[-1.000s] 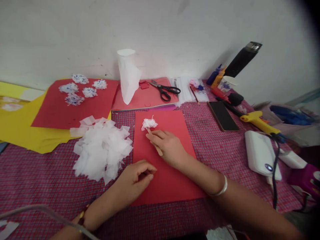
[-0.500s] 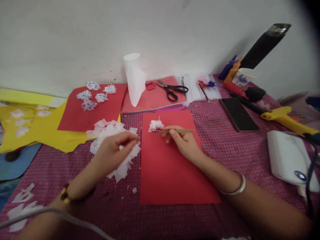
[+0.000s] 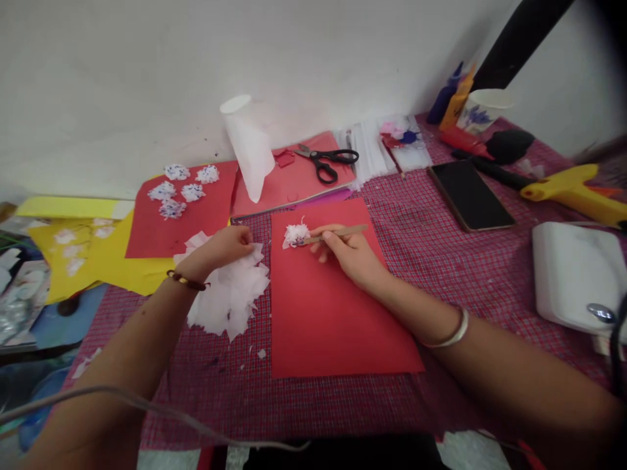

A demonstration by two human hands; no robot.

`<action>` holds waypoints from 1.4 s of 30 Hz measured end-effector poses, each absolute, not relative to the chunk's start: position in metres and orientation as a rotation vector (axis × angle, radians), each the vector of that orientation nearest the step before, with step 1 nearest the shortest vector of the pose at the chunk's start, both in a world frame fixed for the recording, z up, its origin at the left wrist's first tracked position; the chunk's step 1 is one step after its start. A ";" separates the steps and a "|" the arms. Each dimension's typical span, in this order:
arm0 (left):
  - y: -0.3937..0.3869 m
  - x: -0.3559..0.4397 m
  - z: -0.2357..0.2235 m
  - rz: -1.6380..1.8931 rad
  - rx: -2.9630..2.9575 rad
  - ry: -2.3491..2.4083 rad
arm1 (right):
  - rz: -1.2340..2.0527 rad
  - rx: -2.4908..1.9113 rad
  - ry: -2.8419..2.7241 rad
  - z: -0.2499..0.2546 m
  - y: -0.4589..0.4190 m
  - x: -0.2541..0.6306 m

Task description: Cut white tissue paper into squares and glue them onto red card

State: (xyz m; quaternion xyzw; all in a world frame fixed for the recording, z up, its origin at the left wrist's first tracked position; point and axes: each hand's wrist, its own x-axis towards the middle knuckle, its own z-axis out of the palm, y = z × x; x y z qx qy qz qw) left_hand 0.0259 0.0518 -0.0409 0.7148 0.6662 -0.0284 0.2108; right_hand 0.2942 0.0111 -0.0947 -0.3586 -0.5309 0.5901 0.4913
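Observation:
My right hand (image 3: 345, 251) pinches a flat wooden stick (image 3: 350, 230). The stick's left tip touches the lower edge of a small fluffy white paper flower (image 3: 296, 234), where purple specks show. That flower sits near the top left of a red paper sheet (image 3: 337, 313). My left hand (image 3: 230, 247) is curled closed, and no object shows in it. It hovers over the upper part of a heap of white tissue-paper pieces (image 3: 228, 297), left of the red sheet. The inner side of its fingers is hidden from view.
Several purple-specked paper flowers (image 3: 172, 209) lie on another red sheet (image 3: 142, 235). Behind are a white paper cone (image 3: 249, 153) and black scissors (image 3: 326, 160). To the right are a phone (image 3: 473, 196), a yellow glue gun (image 3: 563, 186) and a white box (image 3: 578, 281). A cable (image 3: 122, 395) crosses my left forearm.
The camera view has shifted. My left hand has moved up and curled its fingers. In my right hand the stick tilts more, and purple specks now show on the flower's lower edge.

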 end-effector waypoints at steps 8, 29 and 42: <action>0.027 0.031 -0.006 0.470 1.623 1.882 | 1.413 -0.836 -1.287 -0.096 0.011 0.293; -0.044 0.081 -0.043 1.159 1.080 1.333 | 1.522 -0.701 -1.398 -0.065 -0.030 0.286; -0.044 0.079 -0.043 1.217 0.948 1.292 | 1.522 -0.740 -1.342 -0.070 -0.028 0.285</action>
